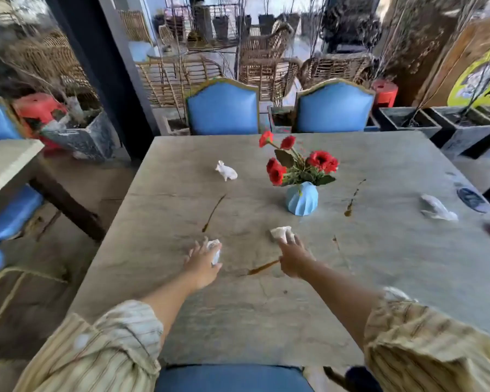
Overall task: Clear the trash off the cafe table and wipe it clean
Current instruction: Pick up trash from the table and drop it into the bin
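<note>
White tissue wad [215,250] sits gripped in the left hand [201,263] at lower centre; just ahead of the open right hand [293,258], its fingers touching, lies another wad [280,232] on the bench [379,264].

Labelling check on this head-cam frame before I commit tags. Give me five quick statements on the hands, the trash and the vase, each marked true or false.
1. The left hand holds a crumpled tissue. True.
2. The right hand has already lifted its wad high above the table. False: its fingers are just reaching the crumpled napkin, which lies on the table.
3. The blue vase lies tipped over. False: it stands upright with red flowers in it.
4. Another white wad lies beyond the hands, left of the vase. True.
5. Brown streaks mark the tabletop. True.
</note>
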The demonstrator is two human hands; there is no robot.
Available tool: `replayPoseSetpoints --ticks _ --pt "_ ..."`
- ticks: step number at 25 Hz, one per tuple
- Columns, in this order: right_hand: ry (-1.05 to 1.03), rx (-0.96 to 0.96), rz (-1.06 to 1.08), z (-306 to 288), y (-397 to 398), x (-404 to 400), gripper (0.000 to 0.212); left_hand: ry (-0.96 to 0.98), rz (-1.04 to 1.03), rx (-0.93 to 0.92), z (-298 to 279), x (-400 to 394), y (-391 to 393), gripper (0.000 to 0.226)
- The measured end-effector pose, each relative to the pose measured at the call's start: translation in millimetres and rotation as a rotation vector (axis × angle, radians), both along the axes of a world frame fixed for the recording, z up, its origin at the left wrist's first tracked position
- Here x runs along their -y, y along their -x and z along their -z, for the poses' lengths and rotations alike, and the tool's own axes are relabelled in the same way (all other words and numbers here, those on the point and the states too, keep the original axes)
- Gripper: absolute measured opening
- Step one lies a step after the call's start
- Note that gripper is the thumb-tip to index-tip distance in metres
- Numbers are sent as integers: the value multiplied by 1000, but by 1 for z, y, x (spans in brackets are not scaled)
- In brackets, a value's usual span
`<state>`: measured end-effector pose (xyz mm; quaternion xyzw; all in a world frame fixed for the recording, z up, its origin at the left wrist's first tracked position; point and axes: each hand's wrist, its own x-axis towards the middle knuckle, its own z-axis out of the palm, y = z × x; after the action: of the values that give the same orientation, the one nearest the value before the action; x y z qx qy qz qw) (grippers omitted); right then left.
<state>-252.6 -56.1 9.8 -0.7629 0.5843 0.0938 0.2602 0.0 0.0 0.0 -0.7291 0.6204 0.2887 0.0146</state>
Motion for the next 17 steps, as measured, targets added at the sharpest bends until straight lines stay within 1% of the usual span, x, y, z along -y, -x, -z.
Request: replayPoseSetpoints --ticks 2,4,5,8,10,14,17 --pt "28 37 69 8 -1 19 64 54 7 94 16 15 1 49" --pt "32 66 102 16 1 32 67 138 -24 111 34 17 3 44" --pt "39 68 99 18 1 37 71 211 -57 81 43 17 4 42" --pt "117 62 48 30 0 45 77 538 -200 -63 63 14 2 30" --pt "207 72 19 36 0 47 75 661 -270 -102 64 15 3 29" --pt "328 147 75 45 -4 63 56 750 -388 -232 59 37 5 37" --pt "384 299 156 38 -21 89 44 780 -470 -369 36 76 9 38"
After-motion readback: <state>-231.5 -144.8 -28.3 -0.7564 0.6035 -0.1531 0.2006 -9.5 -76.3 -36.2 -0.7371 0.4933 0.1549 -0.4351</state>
